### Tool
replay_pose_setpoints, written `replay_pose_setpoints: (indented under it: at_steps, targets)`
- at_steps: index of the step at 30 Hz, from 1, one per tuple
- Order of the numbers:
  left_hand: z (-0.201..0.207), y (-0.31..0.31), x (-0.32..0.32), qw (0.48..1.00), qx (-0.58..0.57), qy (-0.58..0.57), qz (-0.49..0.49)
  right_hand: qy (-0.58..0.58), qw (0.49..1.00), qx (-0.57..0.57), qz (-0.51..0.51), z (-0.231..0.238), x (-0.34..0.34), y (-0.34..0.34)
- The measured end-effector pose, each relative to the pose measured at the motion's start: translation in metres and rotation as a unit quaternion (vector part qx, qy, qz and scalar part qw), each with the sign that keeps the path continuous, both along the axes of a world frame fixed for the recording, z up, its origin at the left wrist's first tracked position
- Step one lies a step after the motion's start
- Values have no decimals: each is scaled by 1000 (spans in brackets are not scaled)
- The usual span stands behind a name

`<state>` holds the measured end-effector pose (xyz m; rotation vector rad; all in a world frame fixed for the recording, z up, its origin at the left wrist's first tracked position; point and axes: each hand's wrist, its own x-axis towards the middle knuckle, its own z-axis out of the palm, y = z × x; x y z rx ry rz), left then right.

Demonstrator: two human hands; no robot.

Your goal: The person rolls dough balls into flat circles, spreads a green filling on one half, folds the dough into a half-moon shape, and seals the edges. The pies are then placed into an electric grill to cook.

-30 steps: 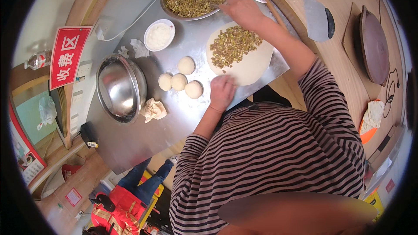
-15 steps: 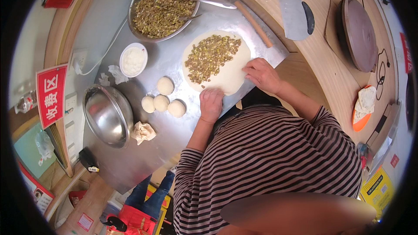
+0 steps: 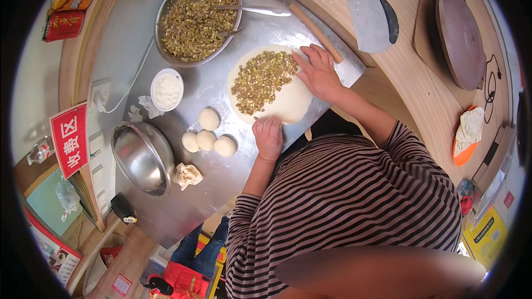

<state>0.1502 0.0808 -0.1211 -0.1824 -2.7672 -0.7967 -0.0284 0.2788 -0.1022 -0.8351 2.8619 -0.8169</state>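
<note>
Right hand (image 3: 321,76) has shifted up the edge of the dough (image 3: 293,99), fingers loosely spread beside the filling (image 3: 263,80); left hand's (image 3: 267,139) fingers bunched at near edge, pinch unclear, bare dough between both

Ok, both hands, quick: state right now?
Left hand: curled at the near edge of the dough; grip can't be told.
Right hand: open, at the dough's right edge.

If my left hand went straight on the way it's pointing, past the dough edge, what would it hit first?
Probably the chopped filling: your left hand points toward it from the near edge of the dough sheet. Height is unclear, so it might pass above.
</note>
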Motion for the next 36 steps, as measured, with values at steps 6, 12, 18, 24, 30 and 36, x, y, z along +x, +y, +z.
replay_pose_setpoints:
  at_steps: [6,12,18,24,30,36]
  targets:
    - [12,3,0,998,-6,-17,-55,20,999,-20,-17,1,-9,-1]
    - [5,-1,-3,994,-35,10,-98,16,981,-175,77,11,10,28]
    - [-1,-3,-9,998,58,-22,12,2,972,-117,204,12,30,20]
    - [10,-11,-18,993,84,-78,31,-20,961,-146,236,6,17,1]
    - [33,-26,-32,987,89,-46,126,-23,969,-141,201,13,-9,-22]
    - [31,-61,-97,944,173,-94,266,3,981,-135,140,8,-59,-73]
